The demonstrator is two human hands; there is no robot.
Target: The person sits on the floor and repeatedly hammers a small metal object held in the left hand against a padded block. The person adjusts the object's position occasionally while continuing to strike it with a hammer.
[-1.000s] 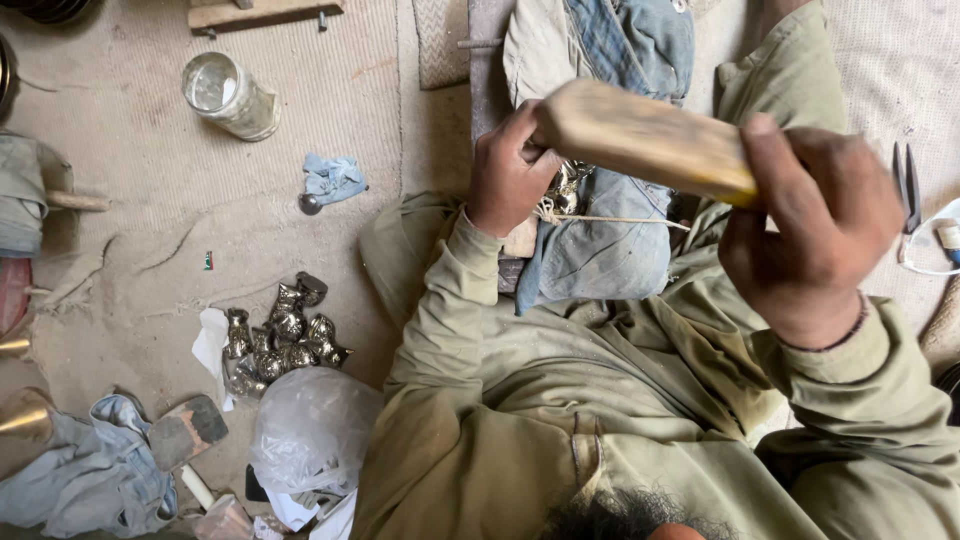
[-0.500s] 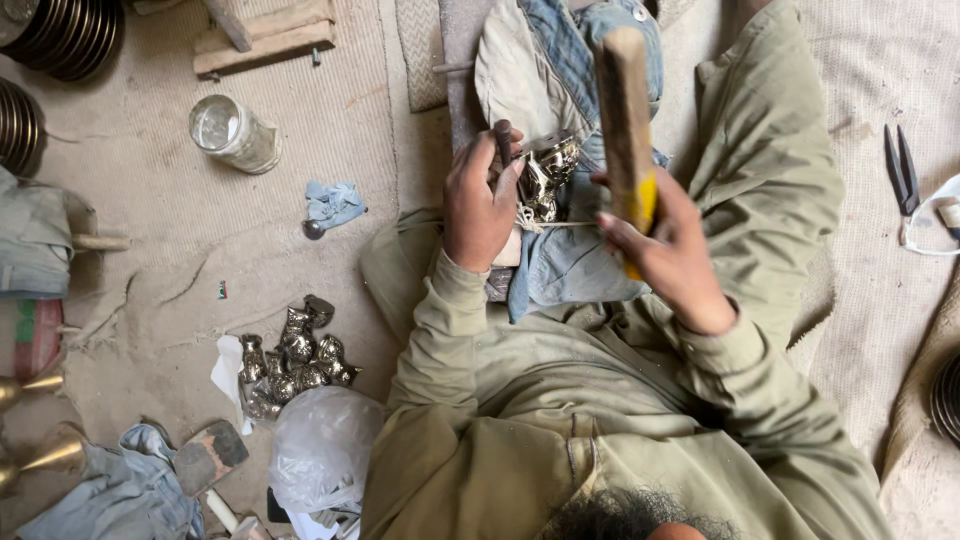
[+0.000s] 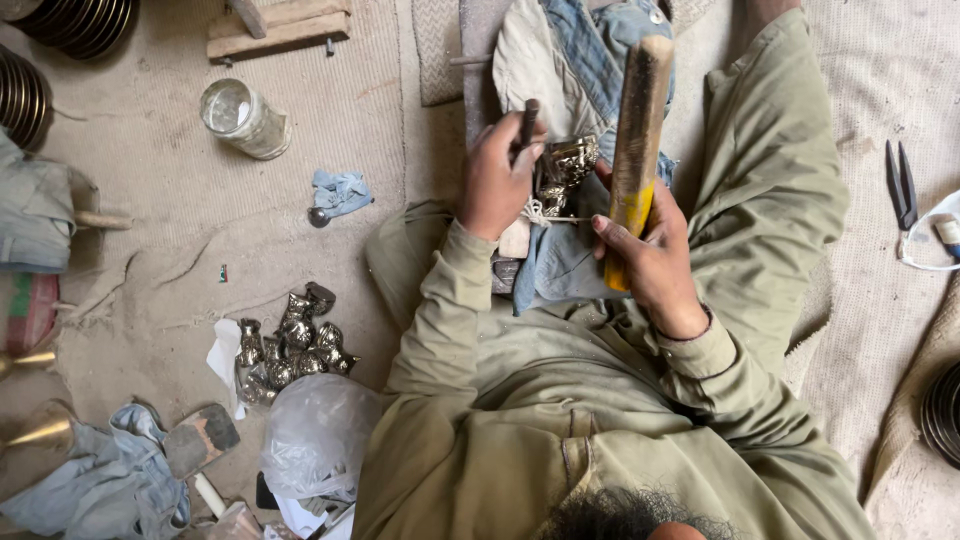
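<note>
- Right hand (image 3: 655, 262): fingers closed around the lower, yellow-marked end of a wooden mallet (image 3: 636, 145); the mallet points away from the body, its head just right of the workpiece.
- Left hand (image 3: 497, 180): fingers closed around a dark punch (image 3: 527, 122), tip directed at the workpiece.
- Workpiece (image 3: 567, 162): a small shiny metal casting, between the two hands, resting on blue denim cloth (image 3: 560, 262) over the lap. String (image 3: 545, 214) lies just below it.
- Floor, left of the knee: a pile of similar metal castings (image 3: 295, 345) on white paper, with a clear plastic bag (image 3: 318, 435) near it.
- Further left: blue rags (image 3: 95, 490) and a brass cone (image 3: 42, 432).
- Mid floor: a small blue rag (image 3: 340, 192) beside a metal ball.
- Far left: a glass jar (image 3: 243, 118) on its side, a wooden block (image 3: 280, 25), stacked metal rings (image 3: 75, 22).
- Right side: pliers (image 3: 902, 185) on the mat, well apart from the hands.
</note>
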